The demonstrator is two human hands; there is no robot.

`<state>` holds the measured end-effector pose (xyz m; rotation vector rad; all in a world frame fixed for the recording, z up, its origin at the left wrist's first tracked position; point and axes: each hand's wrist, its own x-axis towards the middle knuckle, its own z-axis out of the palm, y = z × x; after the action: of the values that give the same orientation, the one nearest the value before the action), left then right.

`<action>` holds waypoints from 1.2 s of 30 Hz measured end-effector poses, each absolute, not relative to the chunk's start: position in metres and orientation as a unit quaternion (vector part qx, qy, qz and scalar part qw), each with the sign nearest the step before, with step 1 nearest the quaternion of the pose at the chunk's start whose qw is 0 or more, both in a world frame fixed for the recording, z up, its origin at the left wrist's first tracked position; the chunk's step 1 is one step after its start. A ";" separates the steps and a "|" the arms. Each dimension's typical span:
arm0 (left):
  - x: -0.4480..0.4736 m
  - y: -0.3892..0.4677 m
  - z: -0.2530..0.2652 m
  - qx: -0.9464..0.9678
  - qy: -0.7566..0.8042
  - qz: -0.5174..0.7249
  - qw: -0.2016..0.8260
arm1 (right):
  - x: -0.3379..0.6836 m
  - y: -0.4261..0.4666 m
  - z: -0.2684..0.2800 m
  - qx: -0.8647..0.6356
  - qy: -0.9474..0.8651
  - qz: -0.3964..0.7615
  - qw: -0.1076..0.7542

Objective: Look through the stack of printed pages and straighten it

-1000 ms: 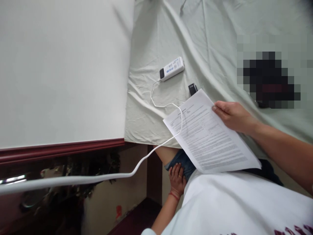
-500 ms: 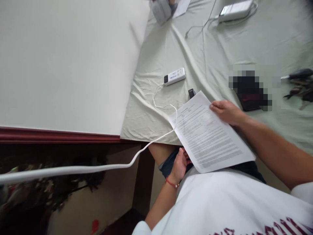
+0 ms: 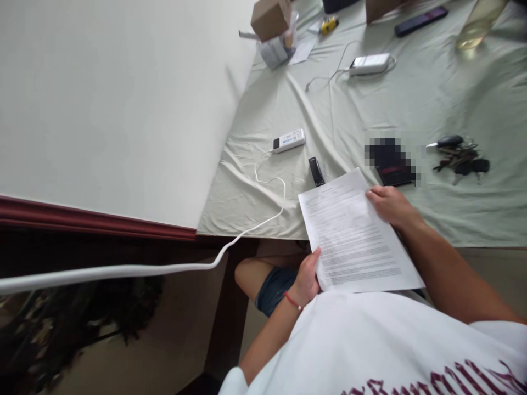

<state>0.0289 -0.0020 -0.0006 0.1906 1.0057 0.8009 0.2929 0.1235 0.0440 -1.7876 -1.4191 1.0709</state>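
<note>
Paper [image 3: 354, 241] is over the table's [image 3: 465, 211] six o'clock edge. Fingers of the left hand [image 3: 307, 277] and right hand [image 3: 393, 206] pinch its sides closely. Pushing it toward eleven o'clock could knock the black gadget [image 3: 316, 171].

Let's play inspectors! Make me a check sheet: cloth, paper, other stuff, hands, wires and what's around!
Surface: pale green cloth, wrinkled.
Things in hand: printed sheet, words too small to read.
Clutter: white power bank, small black object, bunch of keys, cardboard box; one dark item is pixelated.
Hands: left hand and right hand hold opposite sides of the sheet.
Cables: white cable runs from the power bank out of view.
Surroundings: white surface, dark red edging.
</note>
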 end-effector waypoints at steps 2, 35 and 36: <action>0.032 -0.002 0.001 0.095 0.462 0.378 0.797 | 0.296 0.121 0.042 -0.680 -0.526 0.405 0.310; 0.035 0.001 0.014 0.175 0.508 0.367 0.759 | 0.266 0.146 0.080 -0.608 -0.728 0.084 0.306; 0.035 0.001 0.014 0.175 0.508 0.365 0.760 | 0.260 0.153 0.082 -0.573 -0.760 0.095 0.293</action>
<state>0.0349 0.0006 0.0138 0.3812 1.1059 0.7939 0.2600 0.1525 0.0816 -1.5268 -2.0240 0.2526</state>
